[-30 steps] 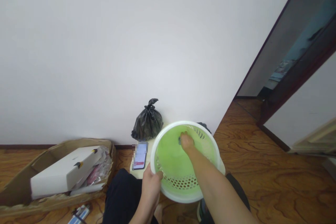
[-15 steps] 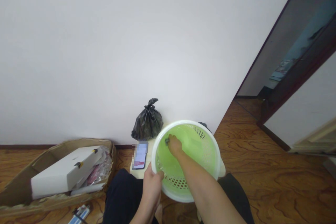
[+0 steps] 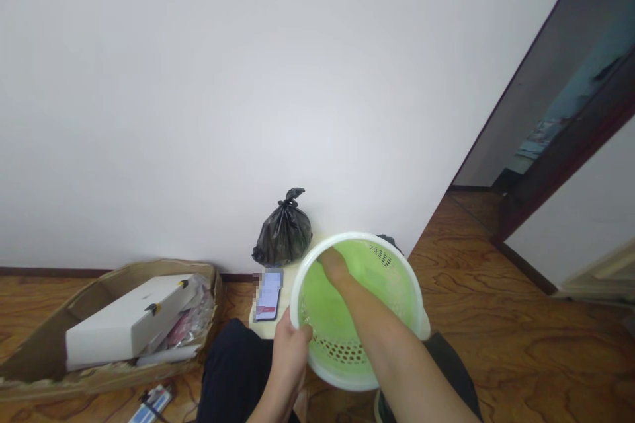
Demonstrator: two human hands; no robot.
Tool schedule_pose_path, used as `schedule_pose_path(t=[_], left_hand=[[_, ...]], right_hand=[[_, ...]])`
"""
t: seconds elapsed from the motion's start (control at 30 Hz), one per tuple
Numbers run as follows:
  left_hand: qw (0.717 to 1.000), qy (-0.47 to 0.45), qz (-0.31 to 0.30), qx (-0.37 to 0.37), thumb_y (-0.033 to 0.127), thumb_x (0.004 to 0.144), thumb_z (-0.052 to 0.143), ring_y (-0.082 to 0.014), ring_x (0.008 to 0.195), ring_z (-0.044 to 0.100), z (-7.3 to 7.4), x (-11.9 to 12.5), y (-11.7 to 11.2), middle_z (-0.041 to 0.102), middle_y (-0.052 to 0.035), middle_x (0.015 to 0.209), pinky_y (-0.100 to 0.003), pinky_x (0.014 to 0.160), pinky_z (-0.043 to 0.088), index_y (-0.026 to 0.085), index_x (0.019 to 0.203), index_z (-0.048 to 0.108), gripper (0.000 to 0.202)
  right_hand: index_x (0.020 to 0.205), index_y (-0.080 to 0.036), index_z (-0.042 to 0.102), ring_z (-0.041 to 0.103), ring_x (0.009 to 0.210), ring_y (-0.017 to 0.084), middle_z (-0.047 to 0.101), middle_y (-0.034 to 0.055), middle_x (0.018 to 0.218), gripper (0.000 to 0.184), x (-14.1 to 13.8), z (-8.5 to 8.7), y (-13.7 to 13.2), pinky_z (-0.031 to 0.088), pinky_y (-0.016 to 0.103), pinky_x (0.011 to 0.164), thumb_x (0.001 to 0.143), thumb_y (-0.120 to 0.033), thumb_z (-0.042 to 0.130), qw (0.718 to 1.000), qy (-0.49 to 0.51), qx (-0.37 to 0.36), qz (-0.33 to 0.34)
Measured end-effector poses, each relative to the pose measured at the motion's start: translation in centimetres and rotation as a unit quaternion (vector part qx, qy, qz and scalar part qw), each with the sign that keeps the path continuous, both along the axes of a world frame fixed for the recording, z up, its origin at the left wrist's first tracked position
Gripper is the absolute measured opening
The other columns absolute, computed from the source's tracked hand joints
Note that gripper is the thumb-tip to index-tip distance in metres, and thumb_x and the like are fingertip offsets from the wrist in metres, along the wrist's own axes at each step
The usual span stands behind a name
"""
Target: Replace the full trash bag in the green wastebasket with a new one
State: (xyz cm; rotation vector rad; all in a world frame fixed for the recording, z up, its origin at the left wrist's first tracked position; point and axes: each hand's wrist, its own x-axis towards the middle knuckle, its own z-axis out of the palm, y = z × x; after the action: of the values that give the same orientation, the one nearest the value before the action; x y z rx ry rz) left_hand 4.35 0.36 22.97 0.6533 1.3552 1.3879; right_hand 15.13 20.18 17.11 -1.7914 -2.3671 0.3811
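A round plastic basket [image 3: 342, 382], light green inside with a white rim and rows of holes, stands tilted between my knees with its mouth toward me. My left hand [image 3: 292, 344] is closed on the near left of its rim, thumb inside. Deep in the basket, my right hand [image 3: 333, 266] presses against the far left part of the inner wall. Its fingers look curled, but the rim hides the tips. A bit of something dark shows beside them, too small to name.
Left of the basket, a phone [image 3: 268, 295] lies on a pale stool [image 3: 262, 328]. Behind it sits a knotted black plastic bag [image 3: 284, 236] against the white wall. A cardboard box [image 3: 94, 388] holding a white box [image 3: 129, 317] stands on the floor, left.
My right hand has moved up along the inner wall, and its fingers have gone behind the rim. The small grey thing in them is now mostly hidden. My left hand keeps its grip.
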Motion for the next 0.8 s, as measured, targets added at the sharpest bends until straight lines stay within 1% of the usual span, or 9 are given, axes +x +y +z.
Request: schedule_pose_path(t=[0.07,0.17,0.27,0.33,0.4,0.47,0.63,0.7,0.8], left_hand=[[1.0,-0.008,0.003,0.001,0.011,0.05,0.05,-0.0245,0.075,0.065,0.0,0.0,0.0,0.069,-0.006,0.077,-0.032,0.069,0.049,0.011,0.095,0.066,0.047],[1.0,-0.014,0.007,0.003,0.01,0.051,0.05,-0.0242,0.076,0.065,-0.1,0.0,0.1,0.069,-0.0062,0.078,-0.032,0.07,0.049,0.011,0.092,0.066,0.044],[1.0,-0.017,0.001,0.006,0.009,0.052,0.05,-0.0237,0.079,0.065,-0.2,0.1,0.1,0.07,-0.0064,0.081,-0.031,0.072,0.049,0.012,0.095,0.065,0.046],[0.999,-0.027,-0.004,0.021,0.007,0.053,0.049,-0.023,0.084,0.065,-0.1,0.2,0.2,0.07,-0.0068,0.089,-0.031,0.075,0.048,0.013,0.106,0.063,0.055],[0.999,-0.034,-0.004,0.04,0.006,0.053,0.049,-0.0217,0.09,0.064,0.2,0.2,0.1,0.069,-0.0068,0.1,-0.03,0.08,0.048,0.016,0.118,0.059,0.066],[0.998,-0.04,-0.006,0.045,0.005,0.053,0.049,-0.0208,0.093,0.063,0.5,0.2,0.1,0.068,-0.0064,0.106,-0.029,0.081,0.047,0.019,0.126,0.055,0.074],[0.997,-0.077,-0.005,0.016,0.004,0.052,0.05,-0.0204,0.085,0.064,1.2,0.3,0.0,0.069,-0.0059,0.099,-0.028,0.073,0.048,0.02,0.133,0.049,0.083],[0.996,-0.088,-0.005,0.016,0.004,0.051,0.05,-0.0209,0.085,0.063,1.4,0.3,0.0,0.069,-0.0063,0.096,-0.028,0.073,0.048,0.019,0.133,0.05,0.083],[0.996,-0.093,-0.009,0.013,0.004,0.05,0.049,-0.0207,0.083,0.063,1.7,0.4,0.0,0.068,-0.0061,0.094,-0.028,0.072,0.048,0.018,0.132,0.05,0.083]], right_hand=[[0.122,-0.007,0.059,0.051,0.121,0.027,0.058,0.0224,0.126,0.039,1.4,0.2,0.6,0.037,0.037,0.102,0.09,-0.004,0.036,0.999,-0.02,0.018,-0.027],[0.111,-0.004,0.064,0.055,0.117,0.029,0.062,0.0255,0.117,0.038,3.4,-0.5,0.1,0.039,0.042,0.1,0.088,-0.001,0.034,0.995,-0.046,0.02,-0.081],[0.102,-0.008,0.069,0.062,0.108,0.028,0.067,0.0226,0.109,0.034,4.4,-1.8,-1.2,0.044,0.04,0.094,0.087,-0.002,0.038,0.99,-0.048,-0.005,-0.136],[0.096,-0.011,0.071,0.066,0.1,0.027,0.071,0.0196,0.102,0.029,4.4,-2.6,-1.9,0.049,0.038,0.087,0.084,-0.005,0.045,0.985,-0.029,-0.03,-0.168],[0.093,-0.012,0.071,0.068,0.096,0.028,0.072,0.0185,0.098,0.025,4.1,-3.1,-2.0,0.051,0.036,0.082,0.082,-0.008,0.05,0.979,0.005,-0.048,-0.199],[0.092,-0.012,0.072,0.069,0.095,0.028,0.072,0.019,0.099,0.023,3.4,-3.0,-1.5,0.051,0.033,0.078,0.081,-0.012,0.051,0.97,0.053,-0.056,-0.23],[0.096,-0.012,0.069,0.069,0.089,0.023,0.072,0.0158,0.099,0.028,0.6,-1.4,0.2,0.049,0.025,0.069,0.087,-0.02,0.043,0.941,0.203,-0.037,-0.269],[0.1,-0.013,0.067,0.068,0.089,0.021,0.071,0.0138,0.101,0.03,-0.8,-0.6,0.3,0.049,0.024,0.069,0.089,-0.021,0.04,0.926,0.26,-0.02,-0.271],[0.105,-0.016,0.064,0.066,0.093,0.018,0.069,0.0113,0.107,0.031,-2.9,0.4,-0.4,0.048,0.023,0.073,0.088,-0.018,0.037,0.904,0.331,-0.002,-0.271]])
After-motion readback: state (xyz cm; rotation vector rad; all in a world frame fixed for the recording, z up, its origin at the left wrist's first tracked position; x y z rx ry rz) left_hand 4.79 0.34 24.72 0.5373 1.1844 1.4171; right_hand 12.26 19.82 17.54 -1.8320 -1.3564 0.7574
